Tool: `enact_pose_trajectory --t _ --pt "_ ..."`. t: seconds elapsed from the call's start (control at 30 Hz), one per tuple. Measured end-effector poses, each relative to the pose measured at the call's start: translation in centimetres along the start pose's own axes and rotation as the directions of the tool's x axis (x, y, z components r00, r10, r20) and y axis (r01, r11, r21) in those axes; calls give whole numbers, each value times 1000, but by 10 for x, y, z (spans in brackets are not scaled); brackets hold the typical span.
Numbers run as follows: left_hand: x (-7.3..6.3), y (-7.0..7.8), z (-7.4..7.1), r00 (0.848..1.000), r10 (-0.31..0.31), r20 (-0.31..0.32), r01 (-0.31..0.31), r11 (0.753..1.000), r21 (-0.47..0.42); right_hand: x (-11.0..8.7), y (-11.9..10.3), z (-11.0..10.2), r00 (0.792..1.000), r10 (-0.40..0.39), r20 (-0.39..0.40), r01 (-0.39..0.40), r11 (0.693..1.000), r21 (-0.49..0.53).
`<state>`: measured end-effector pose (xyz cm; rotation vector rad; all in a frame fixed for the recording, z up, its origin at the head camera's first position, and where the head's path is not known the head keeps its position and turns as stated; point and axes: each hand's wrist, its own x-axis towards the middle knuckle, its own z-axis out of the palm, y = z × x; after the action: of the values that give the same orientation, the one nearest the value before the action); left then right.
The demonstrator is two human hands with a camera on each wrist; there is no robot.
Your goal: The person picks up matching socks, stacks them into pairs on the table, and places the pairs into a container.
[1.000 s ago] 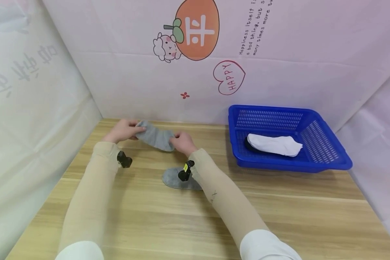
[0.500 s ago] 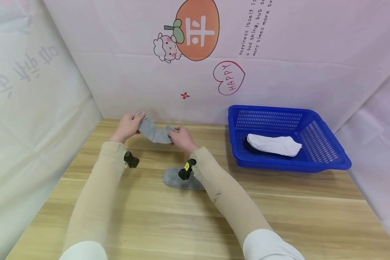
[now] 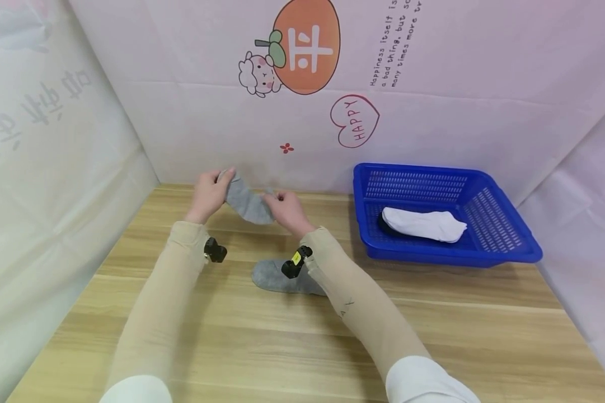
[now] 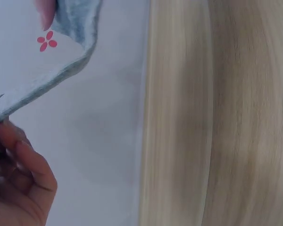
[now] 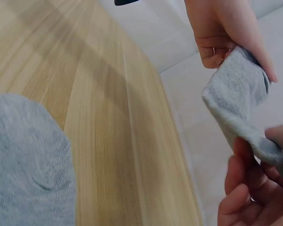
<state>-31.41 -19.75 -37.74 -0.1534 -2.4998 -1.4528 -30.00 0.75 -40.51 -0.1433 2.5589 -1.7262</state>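
Note:
A grey sock (image 3: 247, 202) is stretched between my two hands above the back of the wooden table. My left hand (image 3: 209, 195) pinches its left end, thumb on top. The right hand (image 3: 288, 211) grips the other end between thumb and fingers. In the right wrist view the held sock (image 5: 238, 89) sags and twists between both hands, raised off the wood. A second grey sock (image 3: 274, 276) lies flat on the table below my right wrist, its right part hidden by the sleeve and wrist camera.
To the right stands a blue plastic basket (image 3: 448, 256) with perforated walls. Inside it lie white socks (image 3: 425, 225) over something black (image 3: 389, 225). A printed white cloth (image 3: 221, 134) hangs along the table's back edge, with more cloth at both sides.
Both hands have shifted to the right, the left one also rising toward the back cloth. The held sock has tilted, its left end now higher. The basket and the flat sock stay put.

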Motion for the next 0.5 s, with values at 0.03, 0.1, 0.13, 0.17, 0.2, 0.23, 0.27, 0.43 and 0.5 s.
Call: enact_pose_trajectory --t 0.03,0.1,0.13,0.17,0.2,0.23,0.27,0.43,0.5 --pt "0 -1 2 1000 2 -15 -2 1000 -8 0 0 -1 1000 -7 -9 7 1000 -5" --pt "0 -1 4 999 -4 -38 3 999 -35 0 0 -4 999 -38 -39 37 999 -13" --pt "0 -2 5 999 -6 -52 4 999 -48 0 1 -6 997 -57 -52 56 998 -13" --pt "0 -2 6 998 -11 -64 7 998 -61 0 1 -8 995 -76 -69 75 997 -11" --pt "0 -2 7 997 -18 -73 13 997 -71 -1 0 -11 992 -95 -86 94 996 -9" --pt "0 -2 7 996 -21 -83 15 997 -78 -1 0 -14 988 -114 -103 114 993 -4" --pt "0 -1 7 996 -23 -90 16 996 -85 -1 0 -17 984 -133 -122 134 991 -1" --pt "0 0 8 991 -21 -134 7 995 -103 -5 -2 -32 979 -129 -159 140 988 61" --pt "0 0 8 988 -24 -151 8 994 -107 -6 -3 -37 979 -126 -161 142 986 89"
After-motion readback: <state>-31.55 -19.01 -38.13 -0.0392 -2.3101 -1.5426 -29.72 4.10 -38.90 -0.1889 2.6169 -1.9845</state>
